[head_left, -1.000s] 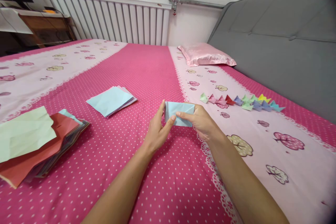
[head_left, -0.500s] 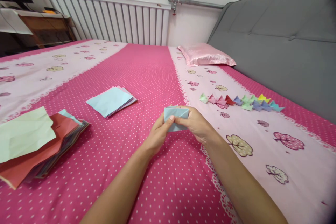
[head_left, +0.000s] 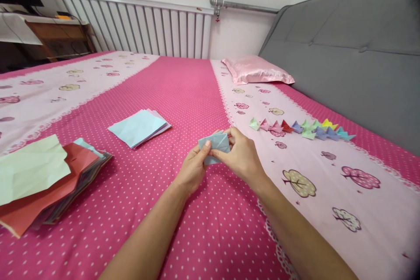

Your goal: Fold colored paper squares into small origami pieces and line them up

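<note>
A small light-blue sheet of folded paper (head_left: 216, 141), with crease lines across it, is held above the pink dotted bedspread (head_left: 187, 87). My left hand (head_left: 194, 162) pinches its left side, thumb on the front face. On the right side, my right hand (head_left: 242, 152) grips the paper between thumb and fingers; its fingertips are partly hidden behind the paper. To the left lies a stack of light-blue and pink paper squares (head_left: 138, 127). Several small folded paper boats (head_left: 308, 133) in green, pink, red, purple, yellow and blue stand in rows at the right.
Nearer on the left is a pile of larger papers (head_left: 33, 168), pale green over red. A pink pillow (head_left: 257, 70) rests by the grey headboard (head_left: 348, 43). Behind the bed runs a white radiator (head_left: 138, 24); a wooden desk (head_left: 61, 33) stands at the far left.
The folded paper has shifted slightly left and tilted. My right hand has turned, its fingers now curled more around the paper's right edge. The piles and boats stay put.
</note>
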Demonstrator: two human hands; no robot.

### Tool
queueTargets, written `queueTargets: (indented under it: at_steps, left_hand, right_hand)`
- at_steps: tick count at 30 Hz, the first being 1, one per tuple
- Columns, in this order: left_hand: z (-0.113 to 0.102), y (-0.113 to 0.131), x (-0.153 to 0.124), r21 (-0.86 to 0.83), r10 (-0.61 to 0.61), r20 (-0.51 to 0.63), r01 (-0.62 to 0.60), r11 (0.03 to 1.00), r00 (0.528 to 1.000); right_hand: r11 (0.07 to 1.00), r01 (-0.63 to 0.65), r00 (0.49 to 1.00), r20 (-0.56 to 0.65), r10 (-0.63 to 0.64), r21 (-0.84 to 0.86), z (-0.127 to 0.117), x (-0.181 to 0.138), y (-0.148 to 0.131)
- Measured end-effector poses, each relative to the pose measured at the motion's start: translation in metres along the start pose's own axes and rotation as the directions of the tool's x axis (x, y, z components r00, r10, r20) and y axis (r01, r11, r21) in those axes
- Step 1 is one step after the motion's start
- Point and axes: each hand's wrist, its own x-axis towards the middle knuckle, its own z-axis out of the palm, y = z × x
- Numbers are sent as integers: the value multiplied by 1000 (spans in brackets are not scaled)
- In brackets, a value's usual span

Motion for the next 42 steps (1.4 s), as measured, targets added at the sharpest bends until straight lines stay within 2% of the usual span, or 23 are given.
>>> queueTargets:
  at_steps: [3,7,10,14,21,25,32,36,42]
  left_hand:
    - [0,1,1,-22,1,-40,-2,1000,999]
    - [0,1,1,-26,-7,-79,4,1000,997]
    - [0,1,0,-26,-26,-62,24,999,998]
    - [0,1,0,-7,-36,-42,35,999,998]
    - [-2,2,-1,73,-20,-18,21,997,1000]
    - [-2,2,-2,182,-5,-11,7,983,1000]
    - [-1,4,-3,226,-63,9,59,972,998]
    - [0,5,-3,242,-85,39,73,968,996]
    - [-4,3,-6,382,-208,143,140,914,968]
  right_hand:
    - [998,-36,997,-76,32,-42,-1,2,2]
    - [999,21,992,-125,-25,-32,-3,6,7]
    - [993,64,995,-86,-56,97,-6,8,9]
    - [967,47,999,-5,-47,252,-9,8,9]
    - [935,4,1000,2,-5,354,-11,7,6]
    - [903,-47,999,15,45,426,-12,8,3]
    - [849,-111,992,1,129,517,-15,11,8]
    - [872,-148,989,85,122,467,-18,12,11]
    - [934,-187,947,310,89,304,-22,10,11]
